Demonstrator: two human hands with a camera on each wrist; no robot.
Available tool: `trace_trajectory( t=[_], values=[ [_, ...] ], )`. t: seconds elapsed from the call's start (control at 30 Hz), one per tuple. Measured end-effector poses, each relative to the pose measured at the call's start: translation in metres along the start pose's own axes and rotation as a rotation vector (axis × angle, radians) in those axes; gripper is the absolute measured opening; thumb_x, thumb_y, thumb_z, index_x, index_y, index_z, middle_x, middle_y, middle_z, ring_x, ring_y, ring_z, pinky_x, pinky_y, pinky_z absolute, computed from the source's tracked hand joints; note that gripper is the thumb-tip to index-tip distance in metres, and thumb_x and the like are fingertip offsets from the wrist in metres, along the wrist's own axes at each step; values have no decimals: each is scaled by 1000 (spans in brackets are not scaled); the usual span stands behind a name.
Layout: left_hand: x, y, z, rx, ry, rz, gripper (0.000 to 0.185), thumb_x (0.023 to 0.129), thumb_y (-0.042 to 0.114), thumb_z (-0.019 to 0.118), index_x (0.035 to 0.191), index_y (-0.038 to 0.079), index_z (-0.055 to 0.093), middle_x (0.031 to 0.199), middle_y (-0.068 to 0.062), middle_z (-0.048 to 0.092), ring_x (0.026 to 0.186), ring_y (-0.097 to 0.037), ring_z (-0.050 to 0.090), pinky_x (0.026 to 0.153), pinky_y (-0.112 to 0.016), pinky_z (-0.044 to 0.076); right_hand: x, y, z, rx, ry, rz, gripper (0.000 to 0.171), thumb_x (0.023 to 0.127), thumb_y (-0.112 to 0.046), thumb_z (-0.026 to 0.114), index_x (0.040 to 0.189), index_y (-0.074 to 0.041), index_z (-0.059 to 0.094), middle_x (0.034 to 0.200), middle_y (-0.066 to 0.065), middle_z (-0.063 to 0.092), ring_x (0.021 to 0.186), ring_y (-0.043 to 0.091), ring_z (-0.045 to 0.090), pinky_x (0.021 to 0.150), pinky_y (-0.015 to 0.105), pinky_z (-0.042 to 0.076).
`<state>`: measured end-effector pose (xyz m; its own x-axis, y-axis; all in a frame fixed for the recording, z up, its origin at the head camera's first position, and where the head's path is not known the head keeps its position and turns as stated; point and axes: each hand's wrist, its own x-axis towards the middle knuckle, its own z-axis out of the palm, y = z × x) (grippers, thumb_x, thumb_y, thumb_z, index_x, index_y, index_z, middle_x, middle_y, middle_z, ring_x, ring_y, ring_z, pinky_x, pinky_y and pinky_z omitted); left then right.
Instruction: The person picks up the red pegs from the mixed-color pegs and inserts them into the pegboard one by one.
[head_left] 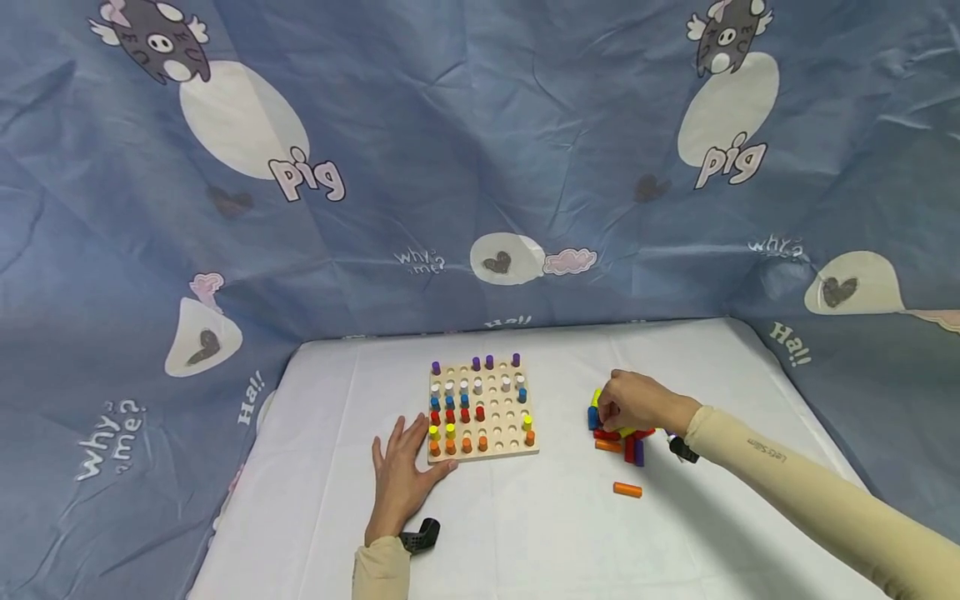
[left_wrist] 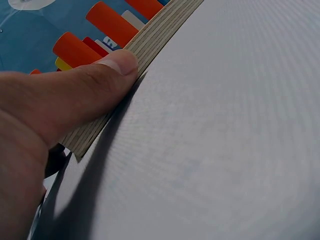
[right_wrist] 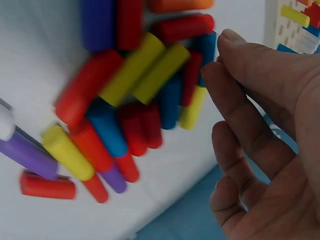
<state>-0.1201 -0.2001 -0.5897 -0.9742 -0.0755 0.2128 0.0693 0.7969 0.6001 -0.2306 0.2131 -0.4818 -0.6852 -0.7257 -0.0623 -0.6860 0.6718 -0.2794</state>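
A smooth blue cylindrical peg, apparently painted wood [right_wrist: 207, 44], lies at the edge of a loose heap of coloured pegs [right_wrist: 135, 125], right beside the fingertips of the right hand [head_left: 637, 404]. Thumb and forefinger curve close together there (whether they actually pinch it, I cannot tell). It should prove light, stiff and hardly fragile, though its round, slick side may roll; a grip near one end looks best, leaving the other free. One orange peg [head_left: 627, 490] lies apart, nearer the person. Left of the heap, the pale plywood pegboard [head_left: 491, 455], partly filled, is steadied by the left hand [head_left: 401, 479], fingers spread along its left side, thumb against the near edge. White cloth [head_left: 525, 533] lies beneath.
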Motion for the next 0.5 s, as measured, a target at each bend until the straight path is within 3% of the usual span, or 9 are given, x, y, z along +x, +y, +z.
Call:
trace_trajectory(
  t=[0.5],
  values=[
    [-1, 0, 0, 4, 6, 12, 89, 79, 47, 90, 149, 2, 59, 157, -17, 56, 156, -47, 33, 125, -77, 4, -12, 9, 30, 25, 46, 30, 16, 81, -19, 93, 79, -24, 78, 77, -18, 70, 78, 5, 44, 62, 19, 42]
  ],
)
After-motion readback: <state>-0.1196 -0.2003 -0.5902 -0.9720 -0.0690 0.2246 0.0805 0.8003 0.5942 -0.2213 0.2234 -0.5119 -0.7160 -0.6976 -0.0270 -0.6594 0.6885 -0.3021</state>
